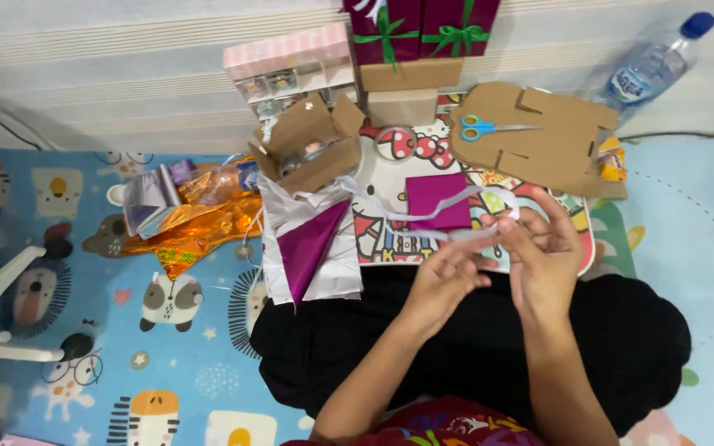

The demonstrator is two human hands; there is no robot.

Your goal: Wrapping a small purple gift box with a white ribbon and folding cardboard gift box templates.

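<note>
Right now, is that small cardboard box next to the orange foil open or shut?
Open. The cardboard box has its flaps splayed outward, and small items show inside. It sits left of the hands.

Both hands, left hand [448, 277] and right hand [544, 248], pinch a thin white ribbon [423, 216] draped over a small magenta wrapped box [438, 201] on a cartoon-printed lap tray [390, 239].
</note>
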